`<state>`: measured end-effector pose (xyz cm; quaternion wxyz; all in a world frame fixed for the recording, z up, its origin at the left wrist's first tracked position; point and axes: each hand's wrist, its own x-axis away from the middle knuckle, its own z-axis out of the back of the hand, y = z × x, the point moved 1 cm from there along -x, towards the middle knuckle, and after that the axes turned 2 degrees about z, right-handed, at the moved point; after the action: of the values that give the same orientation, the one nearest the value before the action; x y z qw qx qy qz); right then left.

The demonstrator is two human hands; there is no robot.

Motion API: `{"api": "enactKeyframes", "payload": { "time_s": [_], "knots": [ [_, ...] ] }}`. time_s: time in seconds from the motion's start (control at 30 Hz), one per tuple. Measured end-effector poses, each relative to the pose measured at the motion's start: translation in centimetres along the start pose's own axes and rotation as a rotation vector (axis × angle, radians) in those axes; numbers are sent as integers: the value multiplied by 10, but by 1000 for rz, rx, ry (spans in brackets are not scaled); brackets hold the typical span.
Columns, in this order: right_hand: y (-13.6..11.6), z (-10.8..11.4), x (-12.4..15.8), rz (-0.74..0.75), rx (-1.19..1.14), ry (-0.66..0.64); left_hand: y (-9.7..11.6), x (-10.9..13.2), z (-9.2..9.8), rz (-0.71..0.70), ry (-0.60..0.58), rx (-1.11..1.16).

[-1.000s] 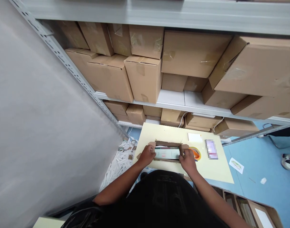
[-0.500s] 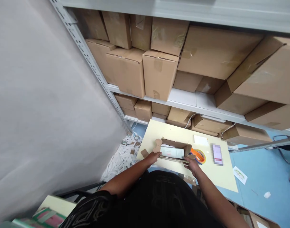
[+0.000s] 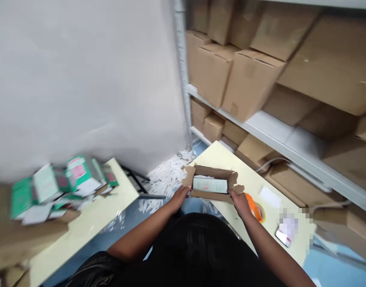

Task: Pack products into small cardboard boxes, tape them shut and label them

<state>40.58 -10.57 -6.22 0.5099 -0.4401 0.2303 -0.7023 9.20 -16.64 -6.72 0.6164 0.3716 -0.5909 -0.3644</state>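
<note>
An open brown cardboard box with a pale green and white packet inside is held above the near edge of a pale yellow table. My left hand grips its left end, fingers closed round the lower corner. My right hand grips its right end beside a torn flap. An orange tape roll lies on the table just right of my right hand.
A second yellow table at the left carries a blurred heap of green and white boxes. White paper strips litter the floor between the tables. Metal shelving with cardboard cartons fills the right. A white card lies on the table.
The view has swung to the left, bringing the second table and the heap of green boxes into sight. Both hands have lifted the open box off the table toward its near edge.
</note>
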Motion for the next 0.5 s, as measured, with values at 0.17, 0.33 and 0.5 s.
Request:
{"api": "enactKeyframes", "payload": {
  "time_s": [0.17, 0.33, 0.5],
  "knots": [
    [-53, -33, 3, 116, 110, -192, -9, 78, 42, -178, 163, 9],
    [-110, -106, 33, 312, 226, -316, -36, 158, 104, -148, 428, 72],
    [-154, -202, 89, 466, 243, -471, -93, 232, 190, -161, 581, 192]
  ]
}}
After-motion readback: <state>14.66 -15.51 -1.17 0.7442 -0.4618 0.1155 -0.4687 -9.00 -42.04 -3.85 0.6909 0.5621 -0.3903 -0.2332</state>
